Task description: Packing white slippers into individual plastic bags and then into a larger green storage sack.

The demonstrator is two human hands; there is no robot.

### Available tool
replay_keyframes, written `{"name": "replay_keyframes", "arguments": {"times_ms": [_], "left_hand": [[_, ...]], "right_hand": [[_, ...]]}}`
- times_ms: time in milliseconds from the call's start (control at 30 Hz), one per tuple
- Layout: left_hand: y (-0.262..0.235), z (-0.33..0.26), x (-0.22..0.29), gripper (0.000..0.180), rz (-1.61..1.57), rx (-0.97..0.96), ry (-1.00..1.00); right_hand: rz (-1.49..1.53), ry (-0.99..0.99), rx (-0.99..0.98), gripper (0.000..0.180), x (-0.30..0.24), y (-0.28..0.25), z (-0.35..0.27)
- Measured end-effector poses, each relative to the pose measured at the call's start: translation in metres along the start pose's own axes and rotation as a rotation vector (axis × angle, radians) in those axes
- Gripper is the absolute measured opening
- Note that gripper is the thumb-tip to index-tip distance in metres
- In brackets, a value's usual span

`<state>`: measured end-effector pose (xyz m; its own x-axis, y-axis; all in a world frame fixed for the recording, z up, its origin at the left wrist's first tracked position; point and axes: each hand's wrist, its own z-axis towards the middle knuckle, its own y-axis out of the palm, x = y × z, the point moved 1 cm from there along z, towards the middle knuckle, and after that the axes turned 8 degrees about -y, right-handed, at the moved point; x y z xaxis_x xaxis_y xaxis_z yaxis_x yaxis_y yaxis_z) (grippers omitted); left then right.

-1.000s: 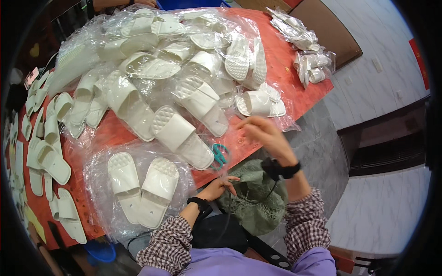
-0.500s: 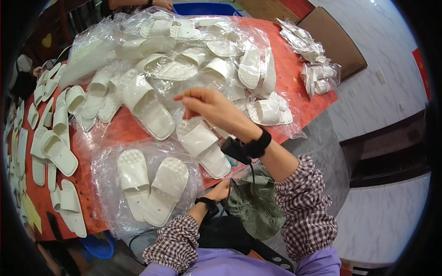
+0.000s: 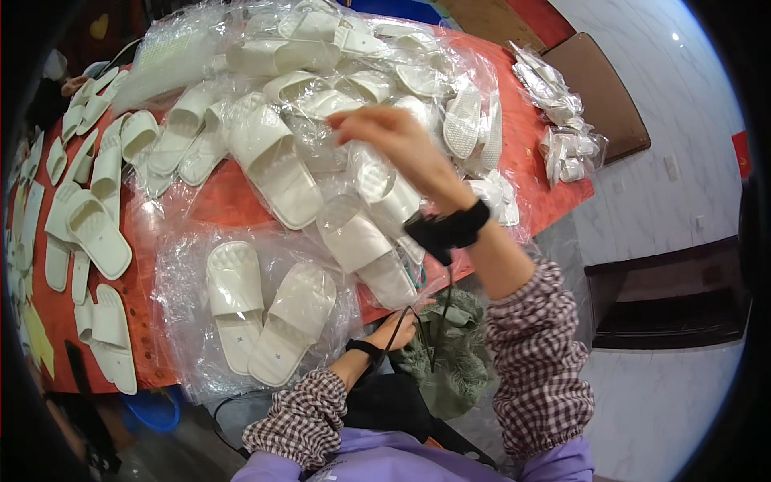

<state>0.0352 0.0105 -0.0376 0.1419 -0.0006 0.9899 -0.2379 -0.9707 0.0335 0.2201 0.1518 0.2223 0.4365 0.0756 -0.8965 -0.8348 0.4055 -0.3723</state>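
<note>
My right hand [image 3: 401,149] is raised over the pile of white slippers [image 3: 309,56] in clear plastic bags. Its fingers, blurred, stretch out to the left with nothing visible in them. Low at the table's near edge is my left hand [image 3: 397,327], its fingertips hidden, so I cannot tell what it grips. A pair of white slippers [image 3: 293,317] lies side by side on a clear plastic bag [image 3: 181,305], left of that hand. Between my hands rests a bagged white slipper [image 3: 361,245], toe strap upward. Black bands with cables circle both wrists.
Red cloth [image 3: 229,201] covers the table. Loose white slippers [image 3: 100,233] line its left side, and bagged ones [image 3: 562,153] lie at the far right corner. A blue basin [image 3: 152,410] is below the left edge. Greenish fabric [image 3: 454,361] hangs by my left hand.
The view has shifted a little. My right hand has moved farther up over the pile, uncovering more of a bagged slipper below it. My left hand stays near the table edge.
</note>
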Motion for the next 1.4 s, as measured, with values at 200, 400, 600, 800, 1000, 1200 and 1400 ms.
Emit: {"name": "replay_keyframes", "arguments": {"times_ms": [200,400,600,800,1000,1200,1400], "left_hand": [[0.01,0.007,-0.026,0.037,0.045,0.247,0.009],[-0.004,-0.004,0.011,0.03,-0.175,0.141,-0.307],[0.008,0.004,-0.044,0.039,0.561,-0.005,-0.023],[0.001,0.002,0.008,0.045,0.197,-0.068,-0.356],[0.003,0.004,-0.007,0.049,0.173,-0.064,-0.412],[0.033,0.016,-0.061,0.037,0.094,0.28,0.067],[0.011,0.016,-0.025,0.035,-0.102,0.045,-0.067]], "right_hand": [[0.303,0.036,0.118,0.034,-0.032,-0.067,-0.002],[0.471,-0.261,0.133,0.029,-0.059,-0.098,-0.035],[0.258,0.06,0.178,0.022,-0.034,-0.095,-0.047],[-0.036,0.178,-0.007,0.023,-0.023,-0.045,-0.021],[-0.415,0.056,-0.304,0.038,-0.048,0.013,0.013],[-0.434,-0.39,-0.651,0.044,-0.043,0.073,0.001],[-1.149,-0.115,-0.971,0.082,0.037,0.147,-0.013]]}}
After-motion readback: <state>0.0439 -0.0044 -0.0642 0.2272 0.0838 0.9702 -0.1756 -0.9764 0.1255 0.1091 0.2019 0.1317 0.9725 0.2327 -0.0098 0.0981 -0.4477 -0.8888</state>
